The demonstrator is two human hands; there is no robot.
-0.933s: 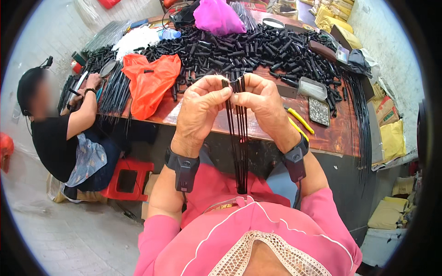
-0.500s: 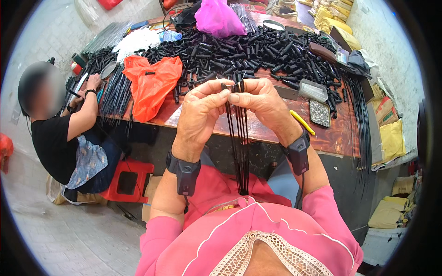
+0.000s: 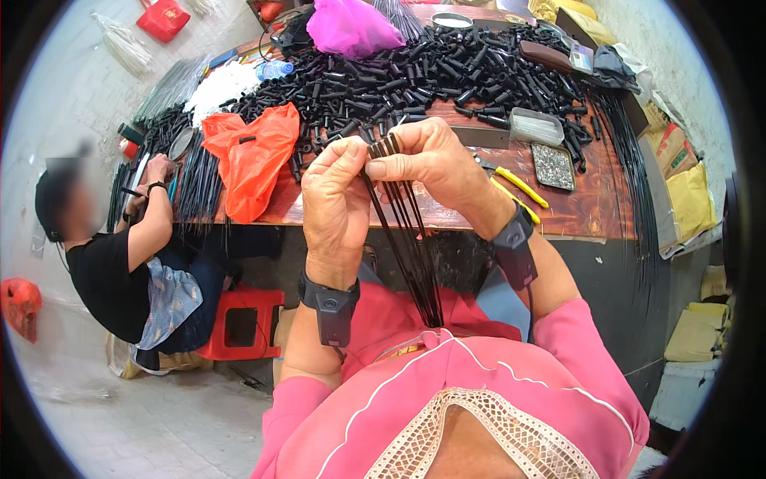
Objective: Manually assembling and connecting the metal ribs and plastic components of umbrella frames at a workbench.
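A fan of long thin black rods [image 3: 415, 247] hangs between my hands, their lower ends gathered at my lap. My right hand [image 3: 443, 164] is closed, pinching several of the rods near their top ends between thumb and fingers. Close beside it my left hand [image 3: 337, 188] is closed too, with thumb and forefinger at the upper end of the leftmost rod. Its other fingers are curled, and what lies inside them is hidden. The rod tips stick up a little between the two thumbs.
Past my hands, black tubular parts [image 3: 383, 84] are heaped on the wooden table. Yellow-handled pliers [image 3: 523, 188], a clear plastic box [image 3: 536, 125] and a tin of small bits [image 3: 553, 167] lie right. An orange bag [image 3: 259, 160] lies left, near a co-worker [image 3: 112, 271] and red stool [image 3: 263, 302].
The rods have spread from a tight bundle into a fan, and their tops have shifted left. The view has shifted, and more of the pliers shows.
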